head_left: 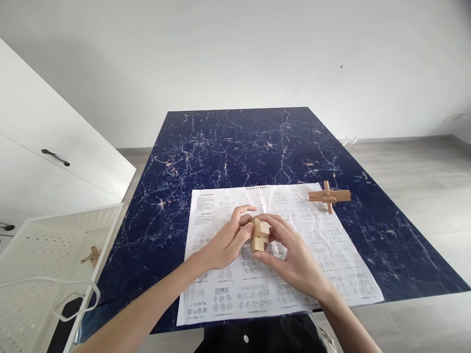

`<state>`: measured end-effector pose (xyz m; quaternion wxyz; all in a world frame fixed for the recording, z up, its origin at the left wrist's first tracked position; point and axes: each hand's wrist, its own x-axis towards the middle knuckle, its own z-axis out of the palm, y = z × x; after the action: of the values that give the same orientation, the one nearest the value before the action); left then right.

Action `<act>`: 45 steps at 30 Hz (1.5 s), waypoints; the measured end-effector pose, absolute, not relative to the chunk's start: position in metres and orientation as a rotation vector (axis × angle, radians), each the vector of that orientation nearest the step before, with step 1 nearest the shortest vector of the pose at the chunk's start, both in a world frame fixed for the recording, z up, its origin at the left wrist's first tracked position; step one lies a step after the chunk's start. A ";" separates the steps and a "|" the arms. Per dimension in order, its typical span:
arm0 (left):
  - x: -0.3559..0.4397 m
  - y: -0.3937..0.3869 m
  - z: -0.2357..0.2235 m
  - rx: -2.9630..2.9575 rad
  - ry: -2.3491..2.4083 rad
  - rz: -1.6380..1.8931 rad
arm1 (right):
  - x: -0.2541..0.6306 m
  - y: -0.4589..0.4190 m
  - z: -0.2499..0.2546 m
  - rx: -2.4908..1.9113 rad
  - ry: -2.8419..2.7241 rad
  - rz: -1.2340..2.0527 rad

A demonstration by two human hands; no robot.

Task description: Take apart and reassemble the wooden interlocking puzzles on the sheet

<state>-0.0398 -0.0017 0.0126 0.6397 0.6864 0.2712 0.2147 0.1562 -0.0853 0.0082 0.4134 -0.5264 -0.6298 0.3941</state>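
The left hand [231, 240] and right hand [296, 252] grip a wooden block assembly [259, 236] over the middle of the printed sheet [324, 264]. If its pieces sit loosely, uneven thumb pressure might part them and drop one onto the sheet. Both hands come in from the sheet's near side, angled together, fingers curled. A wooden cross [329, 196] overlaps the sheet's far right corner on the worktop [221, 152].

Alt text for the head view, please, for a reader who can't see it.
A person's left hand and right hand hold small wooden blocks over a printed sheet on a dark blue table. A wooden cross lies at the sheet's far right corner.
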 end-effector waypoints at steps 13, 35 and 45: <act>-0.045 0.006 0.015 1.448 0.773 0.599 | 0.164 -0.090 -0.004 -1.308 -1.475 1.047; -0.041 0.009 0.015 1.271 0.568 0.545 | 0.165 -0.088 -0.004 -1.503 -1.666 0.564; -0.039 0.004 0.013 1.489 0.573 0.551 | 0.152 -0.087 0.008 -1.462 -1.695 0.677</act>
<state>-0.0386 0.0045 0.0130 0.6647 0.6590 0.2535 0.2441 0.1524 -0.0867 0.0081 0.3910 -0.5753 -0.6672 0.2664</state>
